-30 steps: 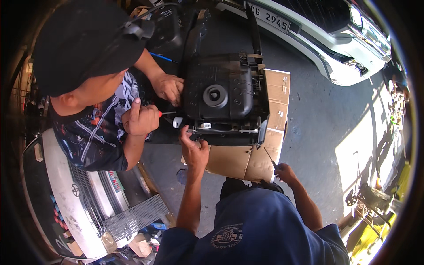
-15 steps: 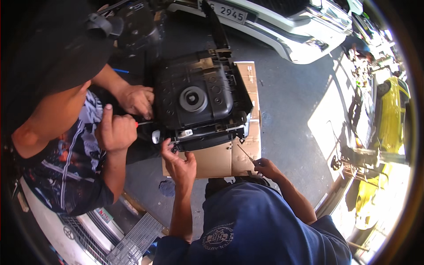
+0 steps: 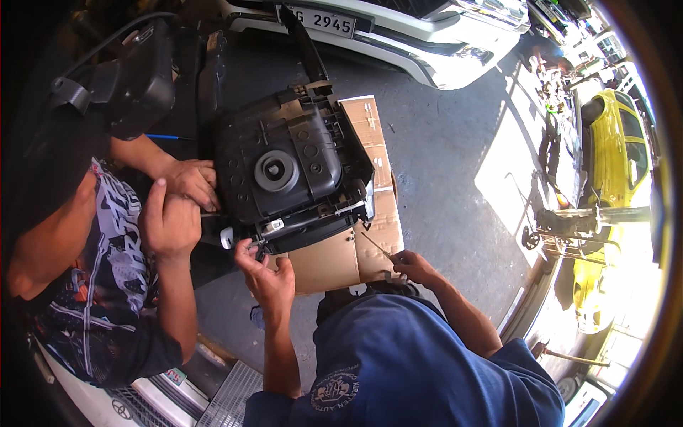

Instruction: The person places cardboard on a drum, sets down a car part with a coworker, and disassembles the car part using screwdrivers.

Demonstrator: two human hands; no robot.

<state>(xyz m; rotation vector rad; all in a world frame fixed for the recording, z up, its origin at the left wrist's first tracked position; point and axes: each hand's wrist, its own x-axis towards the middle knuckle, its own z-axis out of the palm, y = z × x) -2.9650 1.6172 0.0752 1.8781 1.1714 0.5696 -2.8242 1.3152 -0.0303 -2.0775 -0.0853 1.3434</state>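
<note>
While my right hand (image 3: 416,267) grips a screwdriver (image 3: 377,245) off the black plastic part's (image 3: 302,146) near right corner, my left hand (image 3: 272,281) curls at its near left corner; whether it pinches anything, I cannot tell. Cardboard (image 3: 320,265) lies below, a co-worker's hands (image 3: 172,222) left.

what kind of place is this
Probably a vehicle repair workshop: a white vehicle stands at the top, a yellow car at the right, and the right hand holds a slim screwdriver-like tool near a black plastic unit.
</note>
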